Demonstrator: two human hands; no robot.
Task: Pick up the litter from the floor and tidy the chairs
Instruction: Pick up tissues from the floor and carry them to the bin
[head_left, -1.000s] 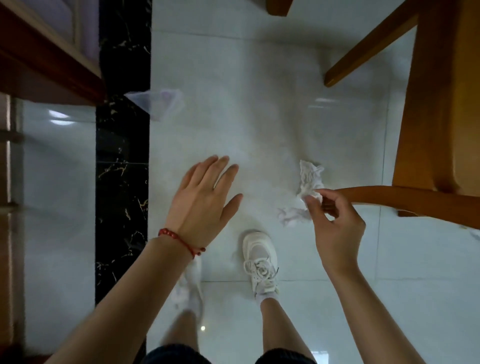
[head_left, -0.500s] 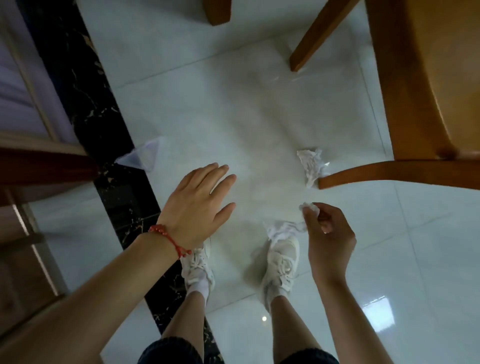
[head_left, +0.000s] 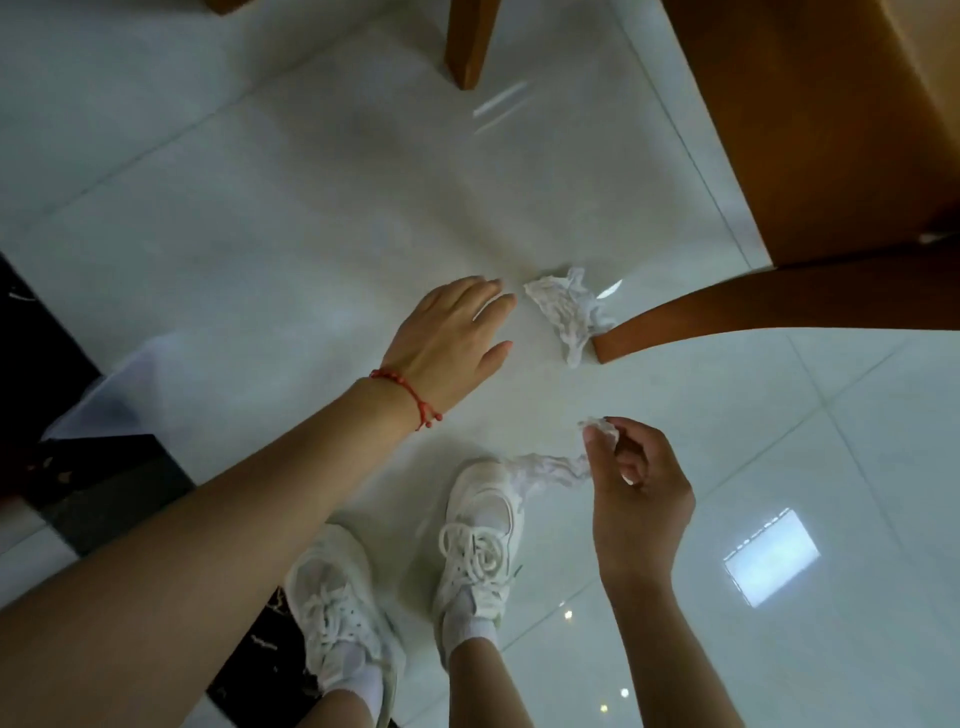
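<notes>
While the right hand (head_left: 636, 499) pinches one crumpled tissue (head_left: 550, 467), which trails off to the left of the pinch, a second tissue (head_left: 566, 314) lies beyond it against a chair leg (head_left: 727, 325). The left hand (head_left: 452, 338), fingers extended and empty, hovers just beside that second tissue. The chairs look untidied. The floor (head_left: 311, 208) is glossy white tile with a black marble strip (head_left: 104, 493) far left.
</notes>
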